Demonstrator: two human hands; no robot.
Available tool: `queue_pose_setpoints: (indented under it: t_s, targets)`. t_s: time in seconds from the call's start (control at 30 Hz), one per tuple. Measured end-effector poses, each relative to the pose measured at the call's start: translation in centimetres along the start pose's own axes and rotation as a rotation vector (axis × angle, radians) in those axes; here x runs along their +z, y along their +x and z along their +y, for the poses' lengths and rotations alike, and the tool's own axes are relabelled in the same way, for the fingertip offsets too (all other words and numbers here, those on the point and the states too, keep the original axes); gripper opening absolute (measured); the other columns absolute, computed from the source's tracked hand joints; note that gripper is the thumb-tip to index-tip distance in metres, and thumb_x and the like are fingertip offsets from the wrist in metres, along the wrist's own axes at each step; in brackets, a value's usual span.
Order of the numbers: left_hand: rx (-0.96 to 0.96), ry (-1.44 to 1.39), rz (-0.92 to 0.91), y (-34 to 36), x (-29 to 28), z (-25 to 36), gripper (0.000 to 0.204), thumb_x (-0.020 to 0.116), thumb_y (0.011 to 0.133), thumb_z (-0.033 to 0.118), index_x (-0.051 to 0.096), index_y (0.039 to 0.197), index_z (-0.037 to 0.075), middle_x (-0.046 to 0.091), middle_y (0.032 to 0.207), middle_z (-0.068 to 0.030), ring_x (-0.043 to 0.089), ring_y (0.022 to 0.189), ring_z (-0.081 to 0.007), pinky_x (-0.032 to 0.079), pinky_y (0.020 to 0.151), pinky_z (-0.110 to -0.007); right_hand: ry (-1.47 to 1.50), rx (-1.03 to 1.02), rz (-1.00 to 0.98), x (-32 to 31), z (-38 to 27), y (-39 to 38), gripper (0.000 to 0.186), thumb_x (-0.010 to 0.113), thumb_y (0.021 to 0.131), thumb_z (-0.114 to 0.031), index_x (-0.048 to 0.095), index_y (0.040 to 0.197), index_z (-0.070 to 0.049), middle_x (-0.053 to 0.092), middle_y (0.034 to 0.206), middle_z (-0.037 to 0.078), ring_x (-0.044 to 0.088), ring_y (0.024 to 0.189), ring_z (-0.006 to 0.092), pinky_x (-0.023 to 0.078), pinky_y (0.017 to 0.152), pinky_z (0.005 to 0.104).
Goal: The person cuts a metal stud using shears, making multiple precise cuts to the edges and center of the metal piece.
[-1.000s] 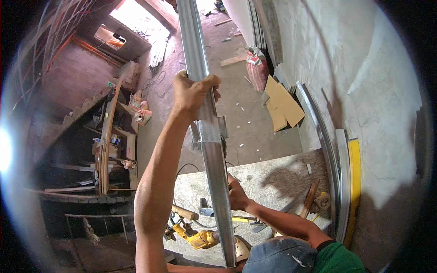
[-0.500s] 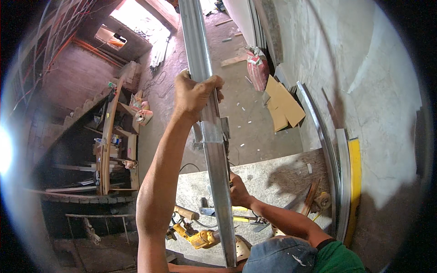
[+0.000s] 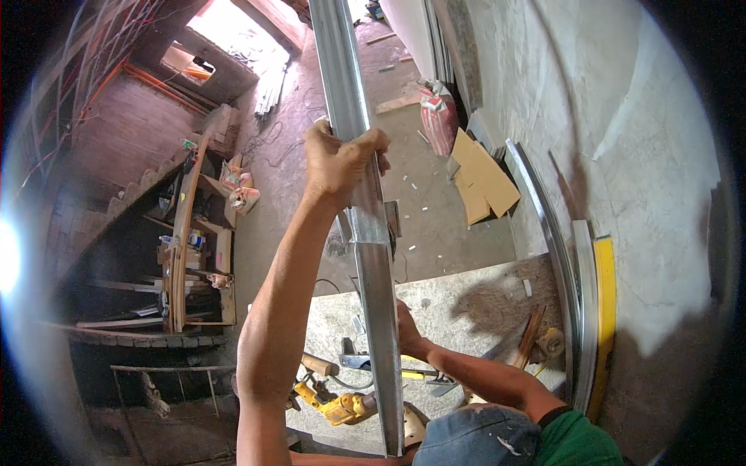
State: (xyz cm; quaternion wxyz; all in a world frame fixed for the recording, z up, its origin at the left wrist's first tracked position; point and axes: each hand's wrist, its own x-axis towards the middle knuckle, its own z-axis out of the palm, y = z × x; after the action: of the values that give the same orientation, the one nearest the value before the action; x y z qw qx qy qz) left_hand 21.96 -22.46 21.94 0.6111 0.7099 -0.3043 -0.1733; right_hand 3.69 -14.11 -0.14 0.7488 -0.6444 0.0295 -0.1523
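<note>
From my station, left to right: on the far left a wooden shelf unit (image 3: 183, 260) stands filled with assorted materials. Near and left of centre, a yellow power tool (image 3: 342, 408) lies on the pale slab (image 3: 458, 311), with no hand on it. My left hand (image 3: 342, 163) is wrapped firmly around a metal channel (image 3: 377, 311), thumb and fingers closed about its edges. The channel runs through the centre from far to near; a ribbed far length appears to overlap a smoother near one. I find my right hand outside the view and cannot report its grip.

Just right of the channel, a co-worker's hand (image 3: 410, 334) is partly hidden behind it; I cannot tell whether it grips. Farther right are a red-and-white sack (image 3: 439, 120), cardboard (image 3: 486, 179) and a yellow bar (image 3: 604, 311) against the wall.

Progress, in my judgement: the channel is raised and the two lengths appear aligned. Outstanding: it is not yet released, and I can confirm no fastening at the overlap.
</note>
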Motion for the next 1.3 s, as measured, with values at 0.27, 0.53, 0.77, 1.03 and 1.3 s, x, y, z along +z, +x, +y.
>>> queue_pose_setpoints:
  t_s: [0.27, 0.53, 0.77, 1.03, 1.3]
  targets:
    - [-0.047, 0.086, 0.047, -0.3, 0.6, 0.8, 0.013, 0.071, 0.072, 0.002, 0.059, 0.070, -0.005, 0.062, 0.062, -0.0113, 0.061, 0.047, -0.0175, 0.049, 0.042, -0.030, 0.132, 0.117, 0.010, -1.4, -1.6, -0.1, 0.041, 0.072, 0.077, -0.021, 0.056, 0.109, -0.001, 0.060, 0.095, 0.014, 0.060, 0.085, 0.0230, 0.048, 0.075, 0.0362]
    - [-0.003, 0.048, 0.007, -0.5, 0.2, 0.5, 0.012, 0.070, 0.073, 0.003, 0.061, 0.069, -0.004, 0.061, 0.060, -0.0095, 0.061, 0.046, -0.0163, 0.048, 0.041, -0.029, -0.033, 0.015, 0.046, -2.3, -2.9, 0.3, 0.044, 0.075, 0.073, -0.017, 0.058, 0.110, -0.002, 0.062, 0.098, 0.018, 0.061, 0.089, 0.0299, 0.048, 0.077, 0.0386]
    - [0.050, -0.009, -0.031, -0.7, 0.5, 0.6, 0.013, 0.070, 0.073, 0.004, 0.060, 0.067, -0.002, 0.060, 0.059, -0.0087, 0.061, 0.046, -0.0161, 0.048, 0.042, -0.028, -0.054, -0.098, -0.009, -1.8, 0.4, 0.9, 0.041, 0.073, 0.072, -0.018, 0.059, 0.106, 0.001, 0.060, 0.104, 0.023, 0.060, 0.092, 0.0395, 0.047, 0.081, 0.0431]
    - [0.032, 0.030, -0.013, -0.9, 0.1, 0.7, 0.013, 0.070, 0.073, 0.006, 0.060, 0.068, -0.001, 0.061, 0.059, -0.0088, 0.061, 0.046, -0.0162, 0.049, 0.043, -0.029, -0.156, -0.051, -0.084, -1.7, 0.6, 0.8, 0.045, 0.076, 0.070, -0.021, 0.059, 0.107, -0.002, 0.062, 0.100, 0.019, 0.062, 0.091, 0.0323, 0.048, 0.081, 0.0412]
    - [0.022, 0.002, -0.031, -0.6, 0.2, 0.4, 0.014, 0.070, 0.074, 0.005, 0.060, 0.068, -0.002, 0.061, 0.060, -0.0092, 0.061, 0.046, -0.0166, 0.049, 0.042, -0.029, 0.036, 0.069, -0.003, -1.7, -1.0, 0.7, 0.050, 0.076, 0.071, -0.022, 0.057, 0.113, -0.002, 0.062, 0.103, 0.018, 0.062, 0.095, 0.0270, 0.048, 0.083, 0.0387]
